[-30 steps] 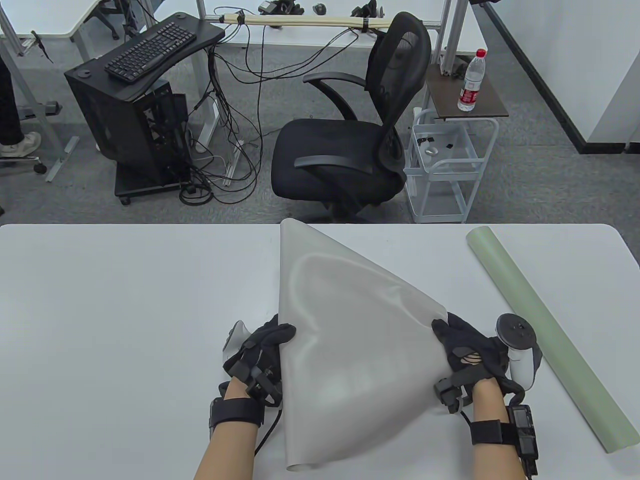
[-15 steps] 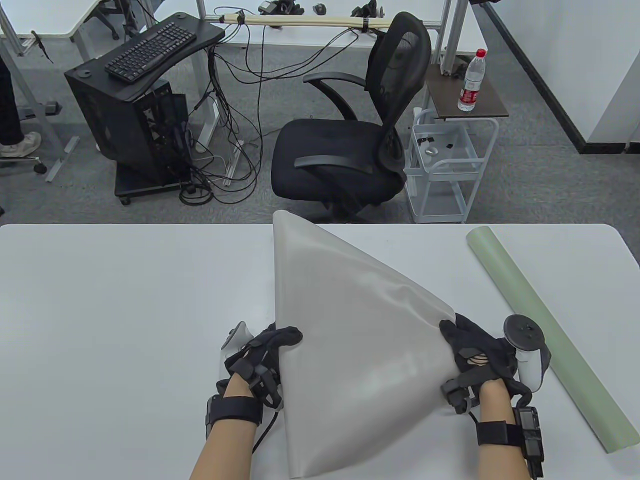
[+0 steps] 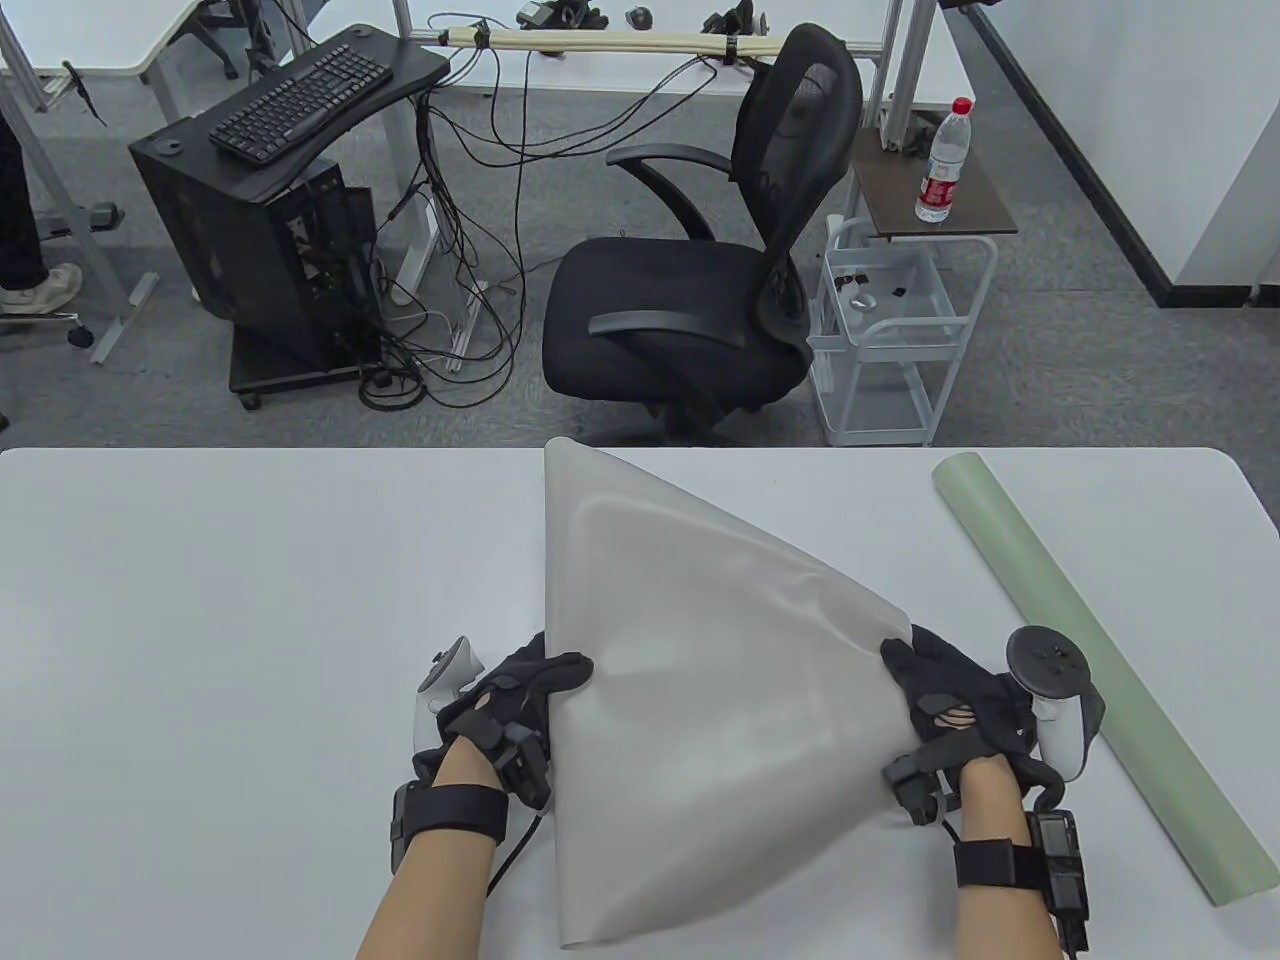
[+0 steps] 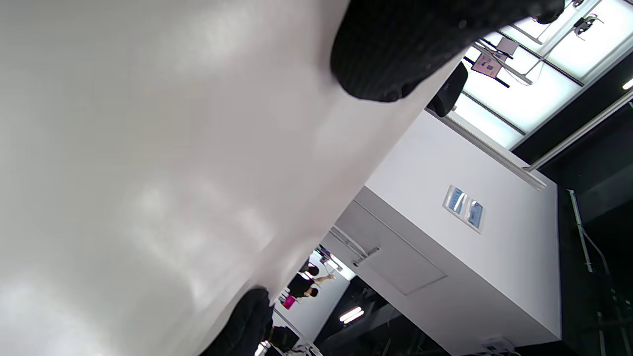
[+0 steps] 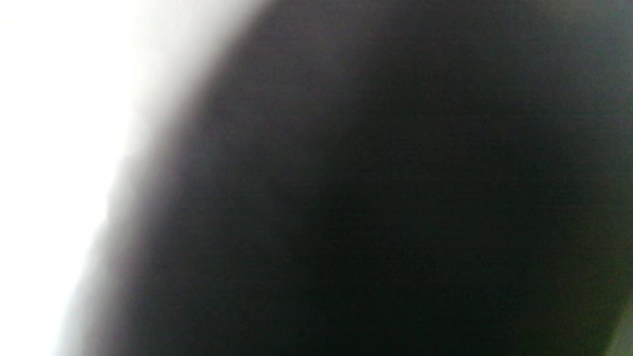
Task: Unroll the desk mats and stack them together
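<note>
An office floor lies beyond the white tabletop [image 3: 200, 620]: a black mesh chair [image 3: 700, 300] at twelve o'clock, a computer stand with a keyboard [image 3: 300, 100] toward ten, and a small wire cart [image 3: 890, 330] with a water bottle [image 3: 943, 160] above it toward one. The tabletop's far edge runs straight across, and its far right corner is rounded. Its whole left half, from eight round to eleven o'clock, is bare surface.

A grey desk mat [image 3: 700, 690] is partly opened in the middle, lifted and bowed between the two hands. Its far corner reaches the tabletop's far edge at twelve o'clock, and its near corner runs almost to the bottom of the table view. The left hand [image 3: 510, 700] holds the mat's left edge, fingers curled over it; the left wrist view shows a dark fingertip [image 4: 390, 54] pressed on the pale sheet. The right hand [image 3: 950, 690] grips the mat's right corner, fingers wrapped round it. The right wrist view is only a dark blur.

A pale green rolled mat [image 3: 1090, 670] lies at three o'clock, slanting from the far right corner toward the near right edge, just beside the right hand's tracker.
</note>
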The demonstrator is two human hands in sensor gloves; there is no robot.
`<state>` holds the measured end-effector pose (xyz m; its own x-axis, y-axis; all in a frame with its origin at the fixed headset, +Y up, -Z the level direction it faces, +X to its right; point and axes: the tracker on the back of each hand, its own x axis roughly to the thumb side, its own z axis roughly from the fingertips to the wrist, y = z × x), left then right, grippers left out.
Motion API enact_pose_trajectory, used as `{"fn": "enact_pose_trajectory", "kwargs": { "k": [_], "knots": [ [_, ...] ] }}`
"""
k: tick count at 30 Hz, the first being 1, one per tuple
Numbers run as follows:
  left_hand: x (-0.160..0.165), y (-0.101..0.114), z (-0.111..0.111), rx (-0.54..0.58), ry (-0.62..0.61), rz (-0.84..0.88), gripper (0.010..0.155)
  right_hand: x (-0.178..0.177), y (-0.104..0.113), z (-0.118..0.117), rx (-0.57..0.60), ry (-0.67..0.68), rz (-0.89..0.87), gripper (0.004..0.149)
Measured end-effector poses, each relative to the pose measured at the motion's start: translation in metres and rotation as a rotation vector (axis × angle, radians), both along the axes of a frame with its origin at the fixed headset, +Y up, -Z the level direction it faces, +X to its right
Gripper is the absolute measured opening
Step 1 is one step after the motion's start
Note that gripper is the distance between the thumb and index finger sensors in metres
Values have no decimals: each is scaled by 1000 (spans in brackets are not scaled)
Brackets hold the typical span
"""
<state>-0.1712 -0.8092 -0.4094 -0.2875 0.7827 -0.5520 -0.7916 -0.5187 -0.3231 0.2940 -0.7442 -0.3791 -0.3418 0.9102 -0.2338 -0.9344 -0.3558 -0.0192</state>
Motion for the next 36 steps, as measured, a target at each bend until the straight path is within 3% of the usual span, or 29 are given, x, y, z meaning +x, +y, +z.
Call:
{"fn": "enact_pose_trajectory", "kwargs": {
  "k": [6, 10, 18, 22, 27, 32, 33, 36],
  "knots": [
    [-4, 18, -10, 23, -30, -520, 94, -1, 9, -1, 1, -22, 126, 40],
    [10, 25, -16, 39, -14, -909, 96, -10, 15, -4, 1, -40, 273, 41],
    [35, 35, -26, 36, -41, -1321, 99, -14, -1, -15, -149, -93, 321, 53],
    [37, 35, -31, 11, -35, -1380, 99, -14, -9, -18, -152, -100, 328, 60],
    [44, 35, -37, 8, -74, -1483, 99, -6, -12, -12, -184, 41, 177, 70],
    [46, 34, -42, 6, -64, -1500, 100, 12, -6, 7, -22, 191, -213, 69],
    [48, 34, -44, 8, -69, -1508, 100, 12, -2, 13, -41, 234, -315, 66],
    [52, 34, -45, 15, -88, -1540, 100, 14, 1, 24, -201, 411, -150, 56]
  ]
}}
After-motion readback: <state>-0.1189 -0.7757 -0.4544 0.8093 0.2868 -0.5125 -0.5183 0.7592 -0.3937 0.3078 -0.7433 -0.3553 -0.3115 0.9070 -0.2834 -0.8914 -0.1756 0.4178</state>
